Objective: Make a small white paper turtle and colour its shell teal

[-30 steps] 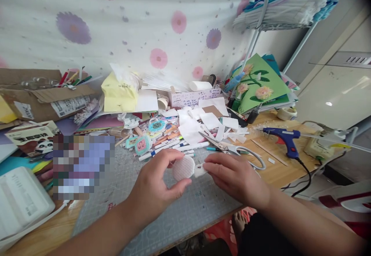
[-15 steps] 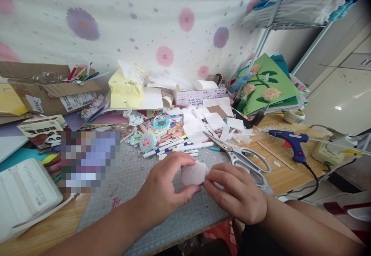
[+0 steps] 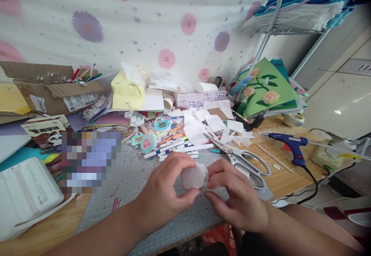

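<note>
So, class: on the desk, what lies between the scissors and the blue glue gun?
In the head view, between the scissors and the blue glue gun lie a thin wooden stick and a small white scrap on bare wood.

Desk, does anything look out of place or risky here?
The scissors lie open among paper scraps, close behind the right hand. The glue gun lies on its side, its cord running off the table edge. Markers are strewn loose.
</note>
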The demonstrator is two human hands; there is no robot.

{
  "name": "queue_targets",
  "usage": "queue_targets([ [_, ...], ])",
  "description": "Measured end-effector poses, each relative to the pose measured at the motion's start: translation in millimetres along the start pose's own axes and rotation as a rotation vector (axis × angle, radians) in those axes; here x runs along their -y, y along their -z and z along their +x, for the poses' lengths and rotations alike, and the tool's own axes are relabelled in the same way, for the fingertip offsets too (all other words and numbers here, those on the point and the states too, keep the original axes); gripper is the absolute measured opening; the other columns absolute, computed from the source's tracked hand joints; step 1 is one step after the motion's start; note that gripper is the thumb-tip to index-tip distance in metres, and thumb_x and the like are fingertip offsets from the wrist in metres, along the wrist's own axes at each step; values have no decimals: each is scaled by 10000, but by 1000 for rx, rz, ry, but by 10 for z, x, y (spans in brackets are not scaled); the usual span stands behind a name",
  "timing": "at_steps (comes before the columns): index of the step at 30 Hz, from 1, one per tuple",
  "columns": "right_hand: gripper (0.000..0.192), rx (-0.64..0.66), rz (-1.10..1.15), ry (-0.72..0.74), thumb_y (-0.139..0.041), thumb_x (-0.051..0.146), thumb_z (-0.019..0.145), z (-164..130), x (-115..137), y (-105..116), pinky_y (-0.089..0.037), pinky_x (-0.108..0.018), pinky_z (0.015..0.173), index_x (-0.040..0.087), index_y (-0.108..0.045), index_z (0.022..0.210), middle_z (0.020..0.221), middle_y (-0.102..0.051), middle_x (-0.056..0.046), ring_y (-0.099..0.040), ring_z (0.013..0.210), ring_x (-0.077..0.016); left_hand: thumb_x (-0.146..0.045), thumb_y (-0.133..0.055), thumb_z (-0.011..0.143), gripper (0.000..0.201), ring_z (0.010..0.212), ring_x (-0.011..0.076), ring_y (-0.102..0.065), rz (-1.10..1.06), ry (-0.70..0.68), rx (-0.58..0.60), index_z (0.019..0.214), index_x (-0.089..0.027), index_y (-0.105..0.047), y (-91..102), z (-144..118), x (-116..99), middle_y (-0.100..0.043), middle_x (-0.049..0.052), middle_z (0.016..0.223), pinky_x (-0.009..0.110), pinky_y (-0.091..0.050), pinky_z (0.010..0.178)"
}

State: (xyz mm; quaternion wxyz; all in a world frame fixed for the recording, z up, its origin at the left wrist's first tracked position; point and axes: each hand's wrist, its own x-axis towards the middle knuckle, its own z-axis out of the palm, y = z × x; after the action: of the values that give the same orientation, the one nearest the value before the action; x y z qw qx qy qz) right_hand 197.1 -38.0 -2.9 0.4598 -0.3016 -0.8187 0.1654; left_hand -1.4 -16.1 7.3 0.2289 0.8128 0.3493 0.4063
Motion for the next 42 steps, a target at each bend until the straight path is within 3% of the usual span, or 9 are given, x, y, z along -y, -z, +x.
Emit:
queue_targets([
  [5, 286, -131, 637, -510, -664, 178, 753, 38, -2, -180, -446, -233, 607, 268, -446, 916, 859, -456, 26, -499, 721, -115, -86, -662, 693, 435, 982, 194, -577, 159, -167, -43, 1073, -221, -498, -12, -26, 10, -595, 58, 1038, 316, -478, 858],
  [8, 381, -148, 793, -669, -721, 182, 707, 82, -35, -278, -423, -199, 564, 272, -445, 953, 890, -475, 38, -509, 688, -89, -104, -661, 726, 432, 1020, 183, -562, 218, -220, -29, 1106, -206, -483, -15, -23, 29, -581, 70, 1080, 308, -465, 899],
  [16, 303, -304, 998, -655, -759, 151, 677, 166, -72, -215, -494, -204, 646, 234, -557, 887, 823, -640, 36, -606, 721, -95, -282, -779, 637, 623, 892, 177, -592, 39, 42, 69, 1164, -272, -446, 18, 25, 122, -584, 29, 1074, 293, -511, 763],
  [21, 266, -260, 1076, -671, -753, 220, 708, 98, -78, -247, -511, -193, 530, 254, -610, 929, 836, -618, 32, -599, 654, -92, -246, -743, 684, 551, 847, 143, -582, -120, 6, 28, 1157, -298, -466, -7, 1, 100, -593, -7, 990, 254, -489, 752],
  [25, 313, -155, 814, -580, -655, 246, 806, 58, -63, -220, -542, -242, 619, 332, -614, 1104, 1073, -567, -17, -615, 836, -142, -262, -737, 687, 498, 837, 148, -572, -182, -7, 18, 1133, -269, -516, 8, -6, 82, -597, 3, 960, 252, -482, 735],
  [28, 409, -71, 321, -320, -571, 161, 853, 57, -51, -105, -480, -322, 883, 317, -556, 1231, 1267, -462, -61, -485, 1151, -208, -263, -740, 679, 473, 826, 152, -576, -170, 2, 16, 1109, -233, -543, 30, 5, 82, -608, 17, 955, 255, -486, 725],
  [31, 579, 55, 29, -72, -586, 131, 829, 61, -41, 14, -385, -357, 1003, 264, -411, 1363, 1310, -428, -94, -418, 1218, -224, -281, -751, 665, 469, 810, 157, -581, -158, 9, 20, 1087, -203, -562, 47, 30, 71, -619, 29, 935, 260, -490, 712],
  [34, 641, 112, -61, 30, -615, 118, 803, 58, -46, 72, -402, -339, 977, 260, -375, 1380, 1263, -472, -94, -477, 1154, -212, -290, -752, 659, 428, 792, 165, -585, -168, 16, 65, 1042, -188, -592, 62, 53, 47, -627, 32, 888, 270, -490, 704],
  [42, 498, 39, -14, -35, -665, 188, 781, 70, -69, 132, -462, -358, 871, 257, -505, 1248, 1137, -509, -91, -527, 1045, -231, -257, -747, 665, 470, 886, 189, -606, -407, 158, 136, 1105, -193, -595, 51, 46, 61, -622, 55, 988, 294, -503, 784],
])
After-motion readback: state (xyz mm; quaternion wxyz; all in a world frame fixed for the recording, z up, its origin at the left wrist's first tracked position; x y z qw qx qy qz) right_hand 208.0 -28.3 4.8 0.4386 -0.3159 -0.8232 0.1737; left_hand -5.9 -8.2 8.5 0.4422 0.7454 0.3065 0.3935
